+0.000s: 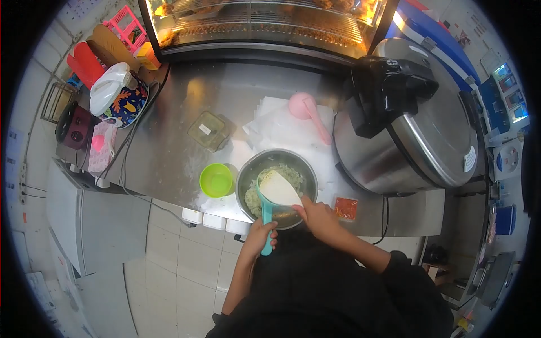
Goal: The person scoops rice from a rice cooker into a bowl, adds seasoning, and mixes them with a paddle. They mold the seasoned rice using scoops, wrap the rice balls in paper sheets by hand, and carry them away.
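My left hand [260, 237] is closed around the teal handle [267, 246] of a scoop, whose head is mostly covered. In my right hand [319, 218] is a white rice paddle [279, 188], its broad blade lying over the scoop's head. Both tools are above a steel bowl [243, 183] holding pale, greenish-white rice [253, 201]. Left of the bowl stands a lime green cup [216, 181]. A pink scoop [307, 110] lies on white paper sheets [265, 124] behind the bowl. Near my right hand is a small packet with red contents [345, 208].
A large steel rice cooker [389, 152] with a black-handled lid stands at the right. A square lidded container [208, 131] sits behind the cup. At the back is a lit display warmer [265, 28]. A patterned pot [127, 98] and cables [132, 135] are at the left.
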A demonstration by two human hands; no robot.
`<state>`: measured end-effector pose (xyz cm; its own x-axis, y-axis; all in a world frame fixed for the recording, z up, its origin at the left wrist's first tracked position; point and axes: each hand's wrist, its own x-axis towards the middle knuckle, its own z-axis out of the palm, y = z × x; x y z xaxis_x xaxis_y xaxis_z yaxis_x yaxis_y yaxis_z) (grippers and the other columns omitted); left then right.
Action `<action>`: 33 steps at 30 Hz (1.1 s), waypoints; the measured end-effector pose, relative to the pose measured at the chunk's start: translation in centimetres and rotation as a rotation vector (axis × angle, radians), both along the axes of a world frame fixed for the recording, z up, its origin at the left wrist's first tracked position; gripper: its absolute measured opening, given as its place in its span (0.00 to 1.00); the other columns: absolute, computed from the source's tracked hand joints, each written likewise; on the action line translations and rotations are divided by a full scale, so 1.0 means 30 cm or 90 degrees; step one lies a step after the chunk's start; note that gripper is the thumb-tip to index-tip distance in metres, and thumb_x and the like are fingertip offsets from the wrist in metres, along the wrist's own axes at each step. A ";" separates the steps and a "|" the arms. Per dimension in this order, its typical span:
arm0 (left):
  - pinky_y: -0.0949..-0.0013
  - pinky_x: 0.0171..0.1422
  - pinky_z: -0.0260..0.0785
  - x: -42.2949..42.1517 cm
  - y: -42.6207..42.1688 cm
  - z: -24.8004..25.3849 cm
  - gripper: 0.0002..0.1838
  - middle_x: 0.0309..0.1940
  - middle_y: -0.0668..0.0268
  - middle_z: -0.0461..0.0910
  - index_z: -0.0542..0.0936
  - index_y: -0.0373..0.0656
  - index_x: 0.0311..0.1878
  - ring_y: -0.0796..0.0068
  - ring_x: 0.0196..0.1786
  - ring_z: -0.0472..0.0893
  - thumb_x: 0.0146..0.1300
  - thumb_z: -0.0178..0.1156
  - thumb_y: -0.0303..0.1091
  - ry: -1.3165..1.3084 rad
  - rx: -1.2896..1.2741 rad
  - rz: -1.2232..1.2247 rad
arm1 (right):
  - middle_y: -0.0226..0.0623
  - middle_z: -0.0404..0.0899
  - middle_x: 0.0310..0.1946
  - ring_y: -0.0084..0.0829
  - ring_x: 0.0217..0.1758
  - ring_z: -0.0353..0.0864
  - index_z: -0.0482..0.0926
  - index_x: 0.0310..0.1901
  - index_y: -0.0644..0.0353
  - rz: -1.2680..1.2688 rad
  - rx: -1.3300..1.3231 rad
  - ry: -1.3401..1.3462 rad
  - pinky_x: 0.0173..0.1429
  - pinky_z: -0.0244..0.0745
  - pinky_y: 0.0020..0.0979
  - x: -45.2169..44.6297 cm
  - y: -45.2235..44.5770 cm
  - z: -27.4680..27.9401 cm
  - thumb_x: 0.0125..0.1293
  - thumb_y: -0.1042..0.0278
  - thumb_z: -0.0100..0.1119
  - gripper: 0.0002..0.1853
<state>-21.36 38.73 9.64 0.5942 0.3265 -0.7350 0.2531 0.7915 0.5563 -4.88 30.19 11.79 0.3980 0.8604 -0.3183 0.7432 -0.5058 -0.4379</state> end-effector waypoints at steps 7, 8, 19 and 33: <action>0.76 0.15 0.59 -0.065 0.031 -0.005 0.07 0.16 0.71 0.63 0.63 0.43 0.36 0.80 0.14 0.65 0.59 0.51 0.30 -0.039 0.029 -0.009 | 0.51 0.75 0.23 0.33 0.28 0.76 0.74 0.32 0.66 -0.049 0.149 0.405 0.33 0.70 0.32 0.220 0.100 0.047 0.68 0.53 0.42 0.21; 0.76 0.15 0.59 -0.060 0.031 -0.005 0.07 0.16 0.71 0.63 0.63 0.43 0.36 0.80 0.14 0.65 0.59 0.51 0.30 -0.039 0.028 -0.011 | 0.50 0.75 0.22 0.30 0.28 0.75 0.74 0.30 0.67 -0.103 0.082 0.471 0.34 0.69 0.30 0.233 0.111 0.060 0.68 0.54 0.42 0.22; 0.76 0.15 0.60 -0.010 -0.025 -0.060 0.08 0.15 0.71 0.62 0.64 0.46 0.35 0.81 0.12 0.63 0.61 0.52 0.36 -0.082 -0.056 0.087 | 0.51 0.77 0.29 0.39 0.37 0.78 0.70 0.35 0.68 -0.259 0.231 0.547 0.36 0.71 0.36 0.088 0.016 -0.045 0.68 0.61 0.41 0.16; 0.74 0.16 0.60 -0.020 -0.006 -0.060 0.08 0.15 0.69 0.63 0.62 0.45 0.37 0.78 0.12 0.64 0.61 0.50 0.33 -0.015 0.029 0.063 | 0.59 0.74 0.23 0.59 0.30 0.74 0.67 0.39 0.66 -0.122 0.164 0.483 0.33 0.66 0.53 0.099 -0.015 -0.073 0.68 0.60 0.39 0.15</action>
